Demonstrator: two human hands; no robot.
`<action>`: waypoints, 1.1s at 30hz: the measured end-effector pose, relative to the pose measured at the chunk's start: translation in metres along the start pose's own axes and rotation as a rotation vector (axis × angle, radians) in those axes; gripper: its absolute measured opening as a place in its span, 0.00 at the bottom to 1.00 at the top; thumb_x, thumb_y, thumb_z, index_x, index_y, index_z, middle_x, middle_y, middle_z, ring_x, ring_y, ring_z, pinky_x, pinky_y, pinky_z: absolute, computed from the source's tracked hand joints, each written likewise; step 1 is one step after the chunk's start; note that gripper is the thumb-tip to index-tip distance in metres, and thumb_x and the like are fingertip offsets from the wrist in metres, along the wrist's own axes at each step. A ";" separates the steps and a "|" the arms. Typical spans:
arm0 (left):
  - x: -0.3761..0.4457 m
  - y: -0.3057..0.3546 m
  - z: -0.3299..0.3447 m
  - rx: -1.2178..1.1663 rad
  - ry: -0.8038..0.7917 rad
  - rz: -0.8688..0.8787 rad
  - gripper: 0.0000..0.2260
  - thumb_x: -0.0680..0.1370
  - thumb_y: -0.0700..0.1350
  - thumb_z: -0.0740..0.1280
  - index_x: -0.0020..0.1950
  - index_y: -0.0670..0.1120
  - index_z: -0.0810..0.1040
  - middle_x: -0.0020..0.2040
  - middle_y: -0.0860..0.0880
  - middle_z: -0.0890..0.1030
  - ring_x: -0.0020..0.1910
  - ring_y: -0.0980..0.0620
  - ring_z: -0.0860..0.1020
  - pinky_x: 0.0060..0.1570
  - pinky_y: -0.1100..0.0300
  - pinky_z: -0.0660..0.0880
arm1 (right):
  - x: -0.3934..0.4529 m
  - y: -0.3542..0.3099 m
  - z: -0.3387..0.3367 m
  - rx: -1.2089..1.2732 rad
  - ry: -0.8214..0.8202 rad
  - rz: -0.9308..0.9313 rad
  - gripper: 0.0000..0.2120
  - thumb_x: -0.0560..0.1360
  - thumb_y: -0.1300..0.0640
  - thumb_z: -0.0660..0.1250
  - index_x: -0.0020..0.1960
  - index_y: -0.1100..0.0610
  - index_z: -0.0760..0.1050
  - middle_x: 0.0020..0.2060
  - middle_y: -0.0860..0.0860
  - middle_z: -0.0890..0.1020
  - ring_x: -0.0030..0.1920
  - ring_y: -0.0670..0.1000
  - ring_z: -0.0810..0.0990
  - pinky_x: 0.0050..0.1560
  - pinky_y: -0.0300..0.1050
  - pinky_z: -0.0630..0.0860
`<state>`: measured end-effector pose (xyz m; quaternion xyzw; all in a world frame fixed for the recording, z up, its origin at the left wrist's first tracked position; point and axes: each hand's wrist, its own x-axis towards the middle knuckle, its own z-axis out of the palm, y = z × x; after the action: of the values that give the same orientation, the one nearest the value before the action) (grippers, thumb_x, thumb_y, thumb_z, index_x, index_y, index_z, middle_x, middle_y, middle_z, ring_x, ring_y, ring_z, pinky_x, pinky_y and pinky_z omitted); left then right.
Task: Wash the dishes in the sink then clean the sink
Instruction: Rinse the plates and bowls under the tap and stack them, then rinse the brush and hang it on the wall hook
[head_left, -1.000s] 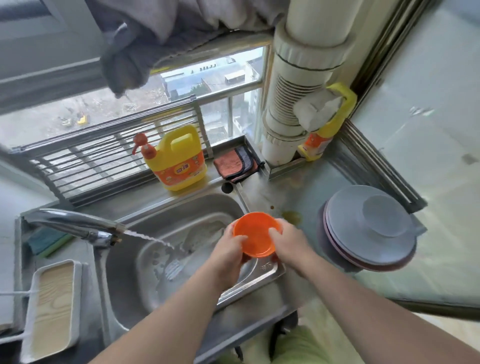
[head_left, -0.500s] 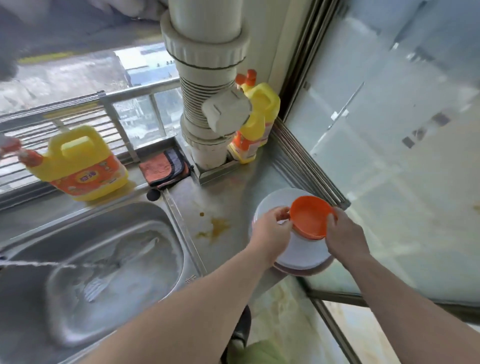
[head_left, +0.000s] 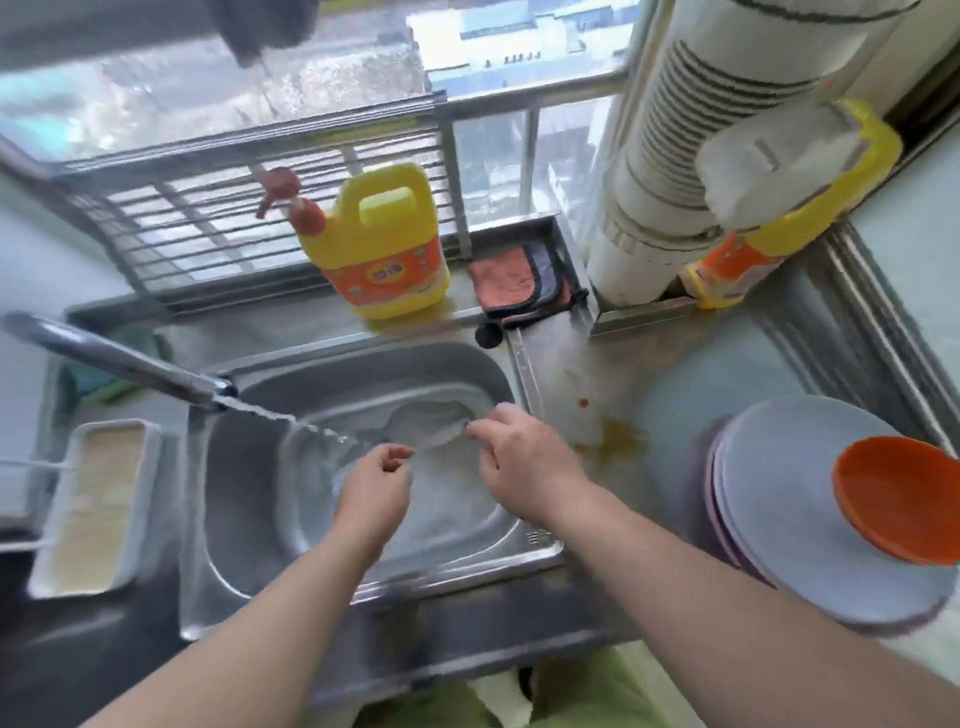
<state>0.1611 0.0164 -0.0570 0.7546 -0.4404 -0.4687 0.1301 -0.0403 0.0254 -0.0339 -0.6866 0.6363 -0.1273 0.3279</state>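
Both my hands are over the steel sink (head_left: 467, 566). A shallow metal tray (head_left: 457, 514) lies in the basin with a metal spatula (head_left: 426, 428) on it. My right hand (head_left: 519, 462) pinches the right end of the spatula's head. My left hand (head_left: 376, 480) hovers beside it with loosely curled fingers and holds nothing. The faucet (head_left: 119, 364) runs, and its stream lands just left of my left hand. The orange bowl (head_left: 898, 499) rests tilted on the stack of pale plates (head_left: 779, 499) on the counter at the right.
A yellow detergent jug (head_left: 389, 249) and a folded orange cloth (head_left: 519, 280) sit behind the sink. A white pipe (head_left: 675, 156) and a second yellow bottle (head_left: 753, 260) fill the back right corner. A white rectangular dish (head_left: 93, 504) stands left of the sink. A brown stain (head_left: 618, 439) marks the counter.
Both hands let go of the orange bowl, which now sits on the plate stack. They moved left over the sink, and my right hand took hold of the spatula.
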 end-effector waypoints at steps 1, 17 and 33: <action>0.008 -0.015 -0.017 0.027 0.004 -0.025 0.10 0.81 0.40 0.65 0.56 0.54 0.81 0.52 0.51 0.83 0.46 0.51 0.79 0.44 0.56 0.74 | 0.021 -0.008 0.024 -0.028 -0.089 -0.010 0.15 0.81 0.59 0.60 0.63 0.53 0.80 0.60 0.53 0.76 0.57 0.60 0.79 0.55 0.55 0.79; 0.047 -0.107 -0.091 -0.076 -0.019 -0.164 0.14 0.79 0.40 0.67 0.52 0.60 0.83 0.51 0.55 0.84 0.45 0.51 0.82 0.43 0.57 0.77 | 0.106 -0.016 0.157 -0.478 -0.650 0.269 0.17 0.81 0.59 0.61 0.69 0.56 0.77 0.66 0.56 0.81 0.66 0.60 0.80 0.61 0.53 0.77; 0.026 0.002 -0.118 -1.238 -0.271 -0.595 0.29 0.87 0.63 0.52 0.49 0.45 0.84 0.37 0.45 0.81 0.34 0.48 0.78 0.52 0.51 0.79 | 0.132 -0.179 0.064 1.022 -0.634 0.959 0.10 0.83 0.56 0.58 0.49 0.53 0.76 0.31 0.51 0.78 0.30 0.46 0.70 0.23 0.36 0.71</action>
<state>0.2618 -0.0307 -0.0088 0.5652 0.1208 -0.7390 0.3461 0.1603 -0.0869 -0.0044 -0.1021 0.6019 -0.0465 0.7906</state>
